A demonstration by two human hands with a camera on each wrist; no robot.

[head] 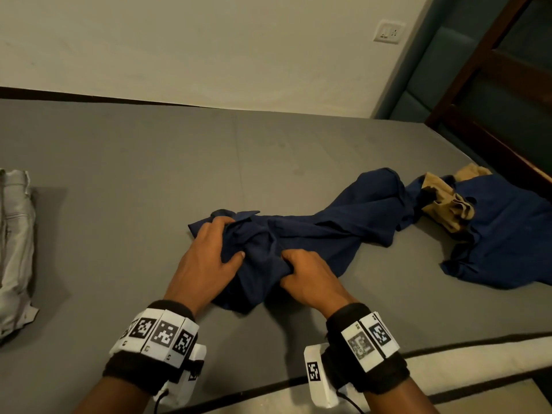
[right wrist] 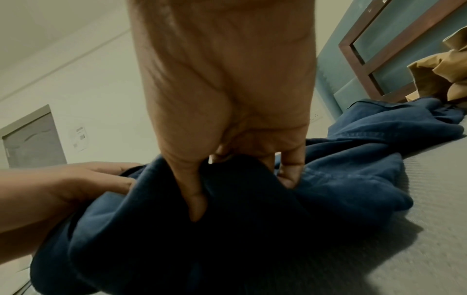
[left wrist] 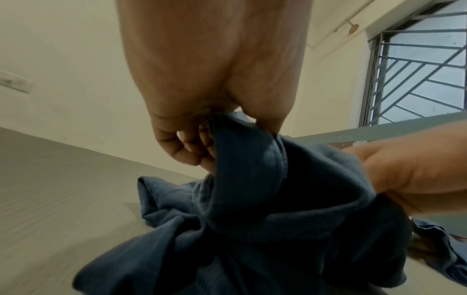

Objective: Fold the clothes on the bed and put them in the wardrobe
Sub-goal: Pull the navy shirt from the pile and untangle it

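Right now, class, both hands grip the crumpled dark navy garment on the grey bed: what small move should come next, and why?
Probably lift and draw the hands apart to open it out. The left hand and right hand clutch bunched folds of the crumpled dark navy garment, which lies twisted on the grey bed, so no flat edge shows for folding yet.

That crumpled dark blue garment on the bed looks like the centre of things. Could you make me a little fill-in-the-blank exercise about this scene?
1. Both hands, the left hand and the right hand, grip the crumpled dark ____ garment.
2. The garment lies on the ____ bed sheet.
3. A folded light grey garment lies at the bed's far ____ side.
4. A crumpled ____ cloth lies at the right.

Missing words: blue; grey; left; tan
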